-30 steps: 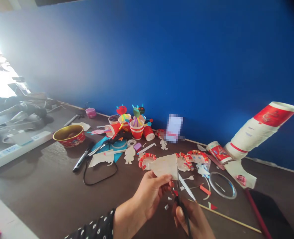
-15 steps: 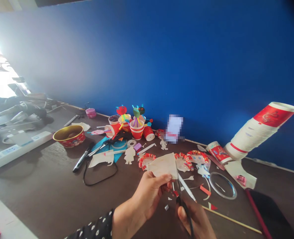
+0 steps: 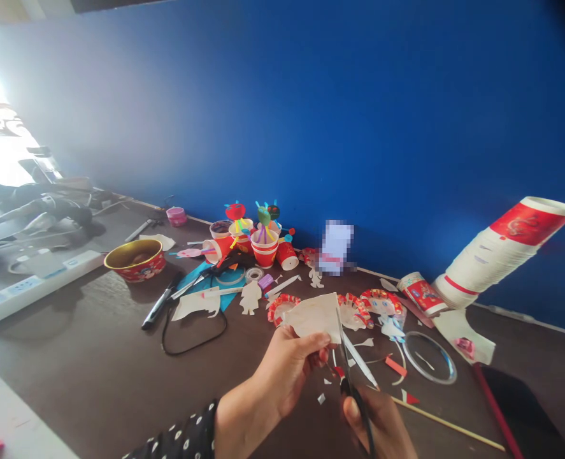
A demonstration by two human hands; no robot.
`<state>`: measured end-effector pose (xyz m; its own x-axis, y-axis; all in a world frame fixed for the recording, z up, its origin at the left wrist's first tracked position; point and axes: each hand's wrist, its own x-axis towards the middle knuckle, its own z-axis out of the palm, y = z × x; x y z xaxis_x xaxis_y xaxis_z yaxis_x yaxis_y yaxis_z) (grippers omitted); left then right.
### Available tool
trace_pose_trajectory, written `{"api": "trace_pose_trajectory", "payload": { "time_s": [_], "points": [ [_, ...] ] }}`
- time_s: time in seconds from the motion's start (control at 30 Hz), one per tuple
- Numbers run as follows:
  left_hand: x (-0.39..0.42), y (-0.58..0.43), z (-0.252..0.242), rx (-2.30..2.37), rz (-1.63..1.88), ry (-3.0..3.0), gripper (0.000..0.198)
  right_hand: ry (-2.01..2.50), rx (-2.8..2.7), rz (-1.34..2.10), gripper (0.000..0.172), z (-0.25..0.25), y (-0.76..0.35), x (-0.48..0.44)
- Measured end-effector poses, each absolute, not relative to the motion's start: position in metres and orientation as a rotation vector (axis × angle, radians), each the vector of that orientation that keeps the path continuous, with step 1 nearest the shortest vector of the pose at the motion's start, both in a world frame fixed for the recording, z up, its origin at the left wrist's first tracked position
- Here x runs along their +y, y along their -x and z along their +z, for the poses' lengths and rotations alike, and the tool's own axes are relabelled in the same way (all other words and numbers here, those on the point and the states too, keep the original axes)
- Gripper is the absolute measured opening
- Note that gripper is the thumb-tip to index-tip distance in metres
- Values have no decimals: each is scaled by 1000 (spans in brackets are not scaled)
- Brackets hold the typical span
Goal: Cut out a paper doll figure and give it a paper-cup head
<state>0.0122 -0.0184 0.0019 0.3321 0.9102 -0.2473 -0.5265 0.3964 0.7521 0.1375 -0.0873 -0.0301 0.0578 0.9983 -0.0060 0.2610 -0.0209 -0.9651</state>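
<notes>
1. Two bare hands work close together: the left hand (image 3: pixel 286 360) pinches an off-white paper piece (image 3: pixel 313 317), thumb on top and fingers curled beneath, while the right hand (image 3: pixel 380 421) is wrapped round the scissors (image 3: pixel 347 386).
2. The paper is held up over the dark table (image 3: pixel 120 357), in front of the left hand — presumably raised to give the blades room underneath.
3. Reading a clock from the paper, twelve toward the blue wall (image 3: pixel 358 127), the scissors sit at five, their tips running toward twelve along its right edge. How far the blades are parted, and whether they bite, is too fine to tell.
4. The left thumb presses the near edge close to the blades, likely to stiffen the sheet there.
5. At six o'clock lies a small pale scrap (image 3: pixel 321 399), perhaps a trimming; at four, a white pen (image 3: pixel 361 363) rests beyond the scissors.
6. Just past nine, a figure-shaped cut-out (image 3: pixel 250 298) lies flat. Near eleven, a red-and-white paper cup (image 3: pixel 264 253) stands upright — seemingly a holder for the green-headed figure (image 3: pixel 264 217) poking out of it.
</notes>
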Motion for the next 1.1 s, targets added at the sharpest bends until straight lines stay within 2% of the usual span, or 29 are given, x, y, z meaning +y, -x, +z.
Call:
{"api": "trace_pose_trajectory", "payload": {
  "time_s": [0.23, 0.8, 1.1],
  "points": [
    [-18, -11, 5, 753, 1014, -636, 12, 1507, -1362, 934, 55, -34, -139, -88],
    [-14, -8, 10, 804, 1043, -697, 10, 1511, -1411, 1060, 55, -22, -137, -87],
    [-13, -4, 13, 845, 1010, -750, 5, 1529, -1449, 992, 56, -27, -139, -86]
  ]
}}
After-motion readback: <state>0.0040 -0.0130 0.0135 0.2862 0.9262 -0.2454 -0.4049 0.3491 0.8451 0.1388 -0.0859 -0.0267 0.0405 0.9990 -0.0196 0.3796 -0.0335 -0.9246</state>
